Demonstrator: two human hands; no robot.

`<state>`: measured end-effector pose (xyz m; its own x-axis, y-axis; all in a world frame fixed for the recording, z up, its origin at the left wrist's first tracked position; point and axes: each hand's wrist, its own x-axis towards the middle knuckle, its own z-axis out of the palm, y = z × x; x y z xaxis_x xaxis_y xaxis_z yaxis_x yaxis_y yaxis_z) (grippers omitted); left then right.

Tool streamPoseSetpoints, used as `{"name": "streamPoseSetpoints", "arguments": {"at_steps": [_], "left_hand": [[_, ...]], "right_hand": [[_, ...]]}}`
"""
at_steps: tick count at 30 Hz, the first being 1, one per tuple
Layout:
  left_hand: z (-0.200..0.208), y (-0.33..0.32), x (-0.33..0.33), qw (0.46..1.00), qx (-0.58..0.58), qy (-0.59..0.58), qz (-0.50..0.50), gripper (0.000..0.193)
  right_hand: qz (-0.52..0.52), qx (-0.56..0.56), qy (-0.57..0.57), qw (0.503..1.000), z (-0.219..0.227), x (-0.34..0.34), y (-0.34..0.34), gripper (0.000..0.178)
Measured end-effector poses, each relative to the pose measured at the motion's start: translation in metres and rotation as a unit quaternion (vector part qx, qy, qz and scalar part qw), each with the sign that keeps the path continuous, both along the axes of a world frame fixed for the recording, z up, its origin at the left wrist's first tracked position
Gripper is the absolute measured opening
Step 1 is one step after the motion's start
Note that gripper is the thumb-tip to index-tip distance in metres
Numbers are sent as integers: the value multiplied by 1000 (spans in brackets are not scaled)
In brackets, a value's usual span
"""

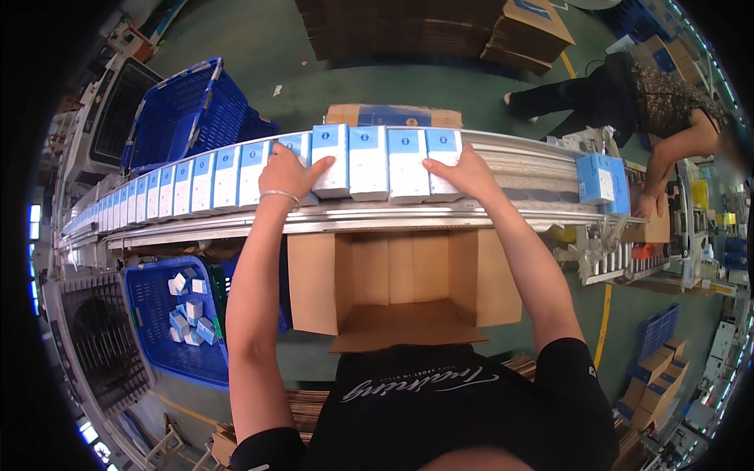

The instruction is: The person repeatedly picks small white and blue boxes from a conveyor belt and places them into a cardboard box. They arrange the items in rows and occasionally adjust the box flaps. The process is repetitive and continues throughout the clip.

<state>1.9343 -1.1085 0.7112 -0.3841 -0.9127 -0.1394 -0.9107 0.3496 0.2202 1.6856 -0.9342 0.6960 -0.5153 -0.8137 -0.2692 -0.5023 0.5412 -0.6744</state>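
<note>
A long row of small blue-and-white cartons [228, 179] stands upright on the conveyor. At its right end, several cartons [369, 169] stand between my two hands. My left hand [287, 173] is at the left side of this group, its thumb on the face of the leftmost one and its fingers towards the back. Pressed to the group's right end is my right hand [469, 173], the thumb across the front and the fingers along the side, partly hidden. Below the conveyor, nearest my body, an open brown cardboard box [393, 271] has its flaps spread.
Metal rails [377, 217] border the conveyor. A blue crate [169, 118] stands beyond it; another blue crate [145, 345] at left holds loose cartons. A co-worker [671, 118] works at the right, near a blue-and-white carton [597, 179]. Cardboard stacks [408, 31] lie at the far side.
</note>
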Motion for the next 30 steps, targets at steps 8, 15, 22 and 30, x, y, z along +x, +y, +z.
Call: {"name": "streamPoseSetpoints", "arguments": {"at_steps": [8,15,22,30], "left_hand": [[-32,-11,-1,959,139,243,-37,111],[53,115,20,944,-34,321,-68,91],[-138,191,110,917,373,142,-8,84],[-346,202,77,849,313,-328,-271,29]], "right_hand": [[-25,-93,-1,995,-17,-23,-2,96],[-108,-232,-3,967,72,18,113,71],[-11,236,-66,970,-57,106,191,103],[334,414,101,841,-236,106,165,51]]}}
